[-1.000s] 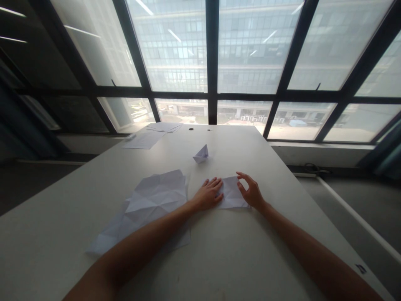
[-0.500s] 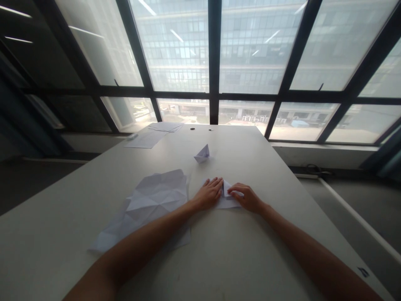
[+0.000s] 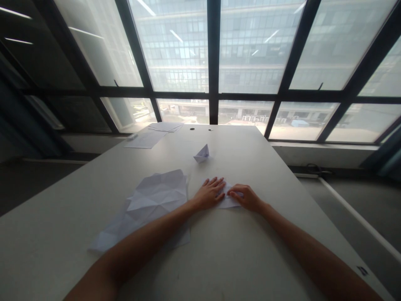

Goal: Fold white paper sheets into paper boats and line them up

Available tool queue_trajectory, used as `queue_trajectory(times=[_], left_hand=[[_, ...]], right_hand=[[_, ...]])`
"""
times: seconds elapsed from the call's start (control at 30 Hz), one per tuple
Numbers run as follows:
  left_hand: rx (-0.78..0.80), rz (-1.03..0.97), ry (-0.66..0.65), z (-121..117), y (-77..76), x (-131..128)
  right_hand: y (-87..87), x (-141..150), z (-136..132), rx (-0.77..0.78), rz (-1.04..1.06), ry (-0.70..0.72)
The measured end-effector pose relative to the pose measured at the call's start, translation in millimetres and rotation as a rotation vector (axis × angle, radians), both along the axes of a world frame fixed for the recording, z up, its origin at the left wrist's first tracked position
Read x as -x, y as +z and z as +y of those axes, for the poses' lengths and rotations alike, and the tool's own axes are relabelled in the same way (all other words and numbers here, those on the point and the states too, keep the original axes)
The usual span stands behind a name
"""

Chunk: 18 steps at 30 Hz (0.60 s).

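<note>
A folded sheet of white paper (image 3: 229, 203) lies on the table between my hands, partly hidden under them. Across its left part my left hand (image 3: 209, 195) rests flat, fingers stretched out and slightly spread. My right hand (image 3: 247, 196) is at the paper's right side, with thumb and bent fingers closed on a folded layer of it. Beyond both hands stands a small folded paper boat (image 3: 202, 154), its point upward. Creased, unfolded white paper (image 3: 156, 194) lies to the left, partly covered by my left forearm.
The white table (image 3: 238, 146) reaches up to tall windows with dark frames (image 3: 214, 62). Flat paper sheets (image 3: 145, 139) lie at its far left. A small dark mark or label (image 3: 362, 271) is near the right edge. Blue curtains (image 3: 21, 108) hang at the side.
The fingers of my left hand have moved slightly right over the paper and spread a little. My right hand keeps nearly the same place. The boat and loose sheets stay put.
</note>
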<state>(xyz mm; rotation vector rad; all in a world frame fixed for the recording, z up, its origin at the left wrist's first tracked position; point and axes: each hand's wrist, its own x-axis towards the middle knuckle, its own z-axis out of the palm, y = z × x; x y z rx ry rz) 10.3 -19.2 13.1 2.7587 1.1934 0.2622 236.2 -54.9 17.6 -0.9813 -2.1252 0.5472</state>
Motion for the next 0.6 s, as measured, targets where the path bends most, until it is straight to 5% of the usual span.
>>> queue_trajectory(times=[0.27, 0.6], left_hand=[[-0.003, -0.017, -0.007, 0, -1.9, 0], [-0.013, -0.014, -0.009, 3, -6.2, 1]], right_hand=[[-10.7, -3, 13, -0.121, 0.078, -0.209], [-15.4, -1, 14, -0.159, -0.176, -0.141]])
